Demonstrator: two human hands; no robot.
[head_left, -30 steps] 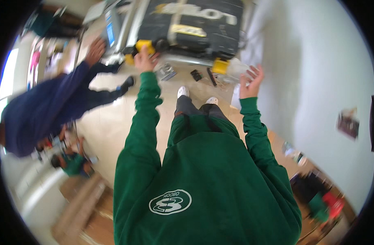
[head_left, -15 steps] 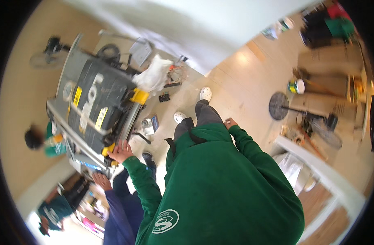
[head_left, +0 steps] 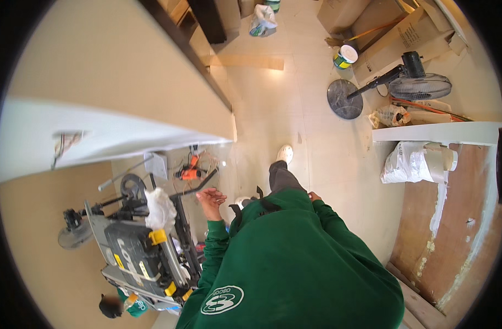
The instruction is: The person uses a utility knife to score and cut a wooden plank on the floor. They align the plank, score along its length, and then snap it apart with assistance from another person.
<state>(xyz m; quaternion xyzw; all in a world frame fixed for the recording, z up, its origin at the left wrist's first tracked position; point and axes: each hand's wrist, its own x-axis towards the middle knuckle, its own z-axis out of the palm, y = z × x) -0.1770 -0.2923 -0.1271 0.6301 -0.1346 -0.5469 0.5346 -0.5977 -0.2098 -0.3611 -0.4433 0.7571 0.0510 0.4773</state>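
My left hand [head_left: 211, 203] is raised in front of me at the left, fingers apart, holding nothing. Just beyond it lies a dark bent bar [head_left: 199, 185], which the hand does not seem to touch. My right hand [head_left: 314, 196] hangs by my right hip; the sleeve and body hide most of it, so its fingers cannot be made out. Left of my left forearm a large black case [head_left: 131, 252] with yellow latches rests on a grey metal frame [head_left: 111, 270]. A white crumpled bag [head_left: 161, 209] sits beside the case.
An orange and black object [head_left: 189, 174] lies among wires by the wall corner [head_left: 231, 129]. At the right are a pedestal fan [head_left: 421, 85] with a round base, a white-lidded bucket [head_left: 347, 56], cardboard boxes [head_left: 410, 38] and a white sack [head_left: 407, 163]. Another person [head_left: 131, 304] is at lower left.
My left hand has come away from the case's yellow latch. My view has turned right and I have stepped ahead; the case now sits lower left. The nearby blue-sleeved arm has left the view.
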